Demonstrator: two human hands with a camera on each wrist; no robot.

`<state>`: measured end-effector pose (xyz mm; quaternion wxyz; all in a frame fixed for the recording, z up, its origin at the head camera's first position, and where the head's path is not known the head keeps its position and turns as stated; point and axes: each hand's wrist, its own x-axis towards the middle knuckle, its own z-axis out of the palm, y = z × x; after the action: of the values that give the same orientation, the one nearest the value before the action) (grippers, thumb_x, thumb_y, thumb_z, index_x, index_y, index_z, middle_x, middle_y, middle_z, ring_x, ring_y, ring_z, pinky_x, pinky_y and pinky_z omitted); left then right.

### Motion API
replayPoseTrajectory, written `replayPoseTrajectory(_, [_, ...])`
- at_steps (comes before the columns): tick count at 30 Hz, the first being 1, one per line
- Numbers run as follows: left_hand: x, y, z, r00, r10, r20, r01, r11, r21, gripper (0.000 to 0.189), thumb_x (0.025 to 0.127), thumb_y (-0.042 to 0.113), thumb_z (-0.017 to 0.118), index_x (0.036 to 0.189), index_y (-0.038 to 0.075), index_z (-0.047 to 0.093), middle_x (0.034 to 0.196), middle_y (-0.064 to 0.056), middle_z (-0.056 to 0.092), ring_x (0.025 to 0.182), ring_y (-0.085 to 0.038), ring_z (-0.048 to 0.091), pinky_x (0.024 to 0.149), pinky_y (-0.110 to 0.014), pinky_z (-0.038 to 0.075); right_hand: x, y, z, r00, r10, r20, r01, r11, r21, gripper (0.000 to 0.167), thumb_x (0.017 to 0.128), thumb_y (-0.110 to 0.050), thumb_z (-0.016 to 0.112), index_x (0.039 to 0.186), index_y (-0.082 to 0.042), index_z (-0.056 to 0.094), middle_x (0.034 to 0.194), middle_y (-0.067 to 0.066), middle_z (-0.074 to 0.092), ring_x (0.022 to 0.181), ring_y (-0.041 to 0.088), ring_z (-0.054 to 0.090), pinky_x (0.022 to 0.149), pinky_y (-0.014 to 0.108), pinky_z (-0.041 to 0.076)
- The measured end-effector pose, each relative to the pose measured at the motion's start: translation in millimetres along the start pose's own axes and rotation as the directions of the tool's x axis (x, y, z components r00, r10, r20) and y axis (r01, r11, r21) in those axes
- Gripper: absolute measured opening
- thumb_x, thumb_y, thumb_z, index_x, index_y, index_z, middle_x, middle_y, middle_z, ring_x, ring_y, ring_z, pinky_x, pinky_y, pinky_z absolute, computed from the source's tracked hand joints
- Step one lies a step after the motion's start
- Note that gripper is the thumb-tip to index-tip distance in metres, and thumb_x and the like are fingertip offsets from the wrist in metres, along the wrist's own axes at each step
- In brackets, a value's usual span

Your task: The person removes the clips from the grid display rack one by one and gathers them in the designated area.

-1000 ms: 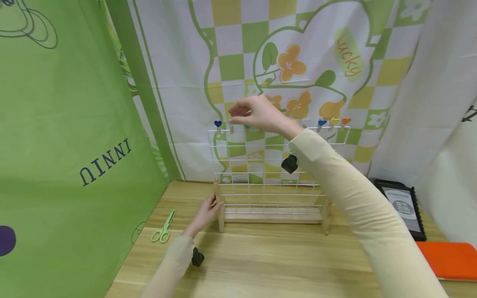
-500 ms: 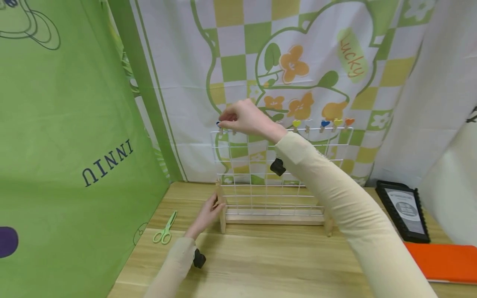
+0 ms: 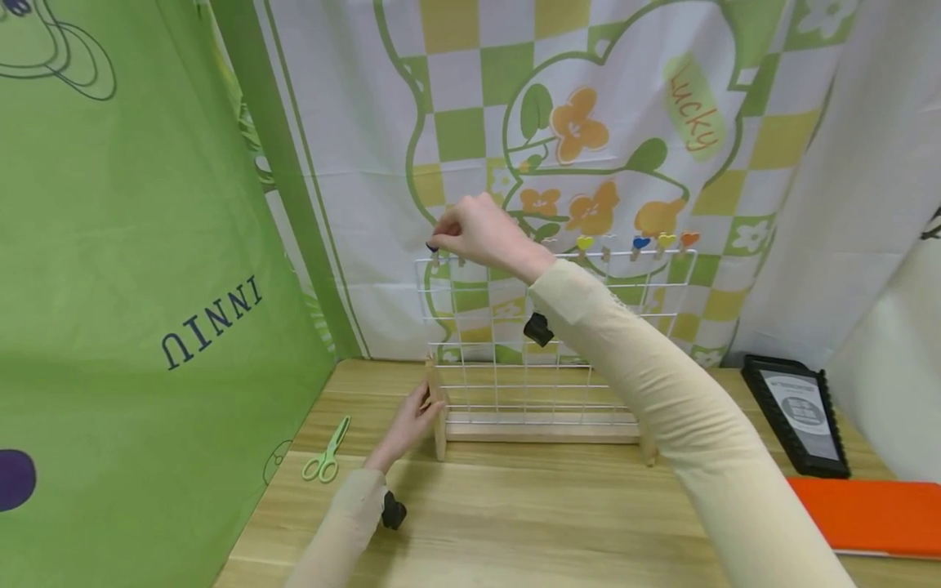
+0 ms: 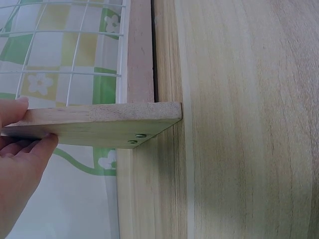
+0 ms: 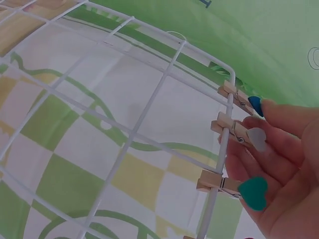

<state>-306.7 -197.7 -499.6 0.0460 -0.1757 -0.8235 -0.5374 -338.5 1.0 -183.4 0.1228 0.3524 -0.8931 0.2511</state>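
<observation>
A white wire grid rack (image 3: 525, 343) with wooden feet stands on the wooden table, and mini clothespins line its top rail. At the rail's left end my right hand (image 3: 485, 233) pinches the clothespin with a blue heart (image 5: 255, 105); that pin is still clipped over the wire. Beside it, close to the curled fingers, sit a clothespin with a white heart (image 5: 257, 139) and one with a teal heart (image 5: 253, 193). Low on the left, my left hand (image 3: 406, 423) grips the rack's wooden side foot (image 4: 104, 113), thumb and fingers on opposite faces.
Green scissors (image 3: 325, 453) lie left of the rack. To the right are a black-framed case (image 3: 797, 412) and an orange flat item (image 3: 871, 516). More heart clothespins, such as a yellow one (image 3: 585, 243), continue along the rail. A patterned curtain (image 3: 353, 163) hangs behind.
My right hand has moved left along the top rail to the blue-heart clothespin and now pinches it. The left hand keeps its hold on the wooden foot.
</observation>
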Motion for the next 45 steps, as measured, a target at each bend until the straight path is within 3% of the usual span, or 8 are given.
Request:
replayPoseTrajectory(9, [-1.3, -0.3, 0.6, 1.0, 0.009, -0.01, -0.009, 1.0, -0.007, 0.058, 0.099, 0.003, 0.055, 0.148, -0.014, 0.029, 0.149, -0.038, 0.037, 0.139, -0.051, 0.037, 0.112, -0.056, 0.04, -0.6, -3, 1, 1.0, -0.002, -0.008, 0.002, 1.0, -0.005, 0.017, 0.095, -0.019, 0.067, 0.098, -0.007, 0.078, 0.09, 0.009, 0.079, 0.064, 0.019, 0.07, 0.066, 0.024, 0.06])
replayPoseTrajectory(15, [-1.3, -1.5, 0.5, 0.999, 0.035, -0.009, -0.035, 0.999, 0.001, 0.056, 0.099, 0.003, 0.055, 0.146, -0.016, 0.03, 0.146, -0.04, 0.039, 0.136, -0.053, 0.04, 0.11, -0.057, 0.043, -0.7, -4, 2, 0.998, -0.017, -0.064, 0.014, 0.999, -0.048, 0.015, 0.094, -0.016, 0.067, 0.094, -0.007, 0.079, 0.087, 0.007, 0.079, 0.058, 0.012, 0.064, 0.059, 0.021, 0.055])
replayPoseTrajectory(21, [-2.0, -0.5, 1.1, 1.0, 0.02, -0.017, -0.02, 1.0, 0.001, 0.058, 0.099, 0.003, 0.055, 0.148, -0.015, 0.029, 0.148, -0.039, 0.037, 0.138, -0.052, 0.038, 0.111, -0.057, 0.042, -2.1, -2, 5, 0.994, -0.038, -0.106, 0.035, 0.999, -0.036, 0.014, 0.093, -0.014, 0.067, 0.092, -0.005, 0.078, 0.086, 0.009, 0.078, 0.059, 0.013, 0.064, 0.056, 0.021, 0.055])
replayPoseTrajectory(36, [-1.7, 0.4, 1.9, 1.0, 0.004, -0.016, -0.004, 1.0, -0.02, 0.058, 0.098, 0.002, 0.056, 0.148, -0.014, 0.03, 0.149, -0.037, 0.038, 0.139, -0.05, 0.038, 0.111, -0.057, 0.042, -7.6, -2, -5, 0.992, -0.034, -0.118, 0.041, 0.997, 0.06, 0.014, 0.094, -0.014, 0.067, 0.092, -0.006, 0.078, 0.091, 0.01, 0.078, 0.066, 0.015, 0.067, 0.064, 0.022, 0.057])
replayPoseTrajectory(40, [-0.7, -0.8, 1.1, 1.0, 0.0, -0.022, -0.001, 1.0, -0.016, 0.059, 0.099, 0.003, 0.056, 0.148, -0.014, 0.028, 0.15, -0.037, 0.036, 0.14, -0.051, 0.036, 0.112, -0.059, 0.039, -14.0, -2, -12, 0.992, -0.044, -0.116, 0.052, 0.996, 0.072, 0.014, 0.095, -0.016, 0.066, 0.093, -0.008, 0.078, 0.09, 0.008, 0.078, 0.068, 0.015, 0.067, 0.064, 0.023, 0.054])
replayPoseTrajectory(45, [-0.9, -1.1, -0.2, 1.0, 0.003, -0.024, -0.003, 1.0, 0.005, 0.059, 0.099, 0.002, 0.055, 0.148, -0.015, 0.027, 0.15, -0.038, 0.035, 0.14, -0.051, 0.036, 0.113, -0.058, 0.039, -27.8, -2, -22, 0.987, -0.042, -0.157, 0.056, 0.994, 0.089, 0.015, 0.094, -0.018, 0.067, 0.096, -0.009, 0.078, 0.092, 0.007, 0.078, 0.077, 0.015, 0.071, 0.072, 0.026, 0.058])
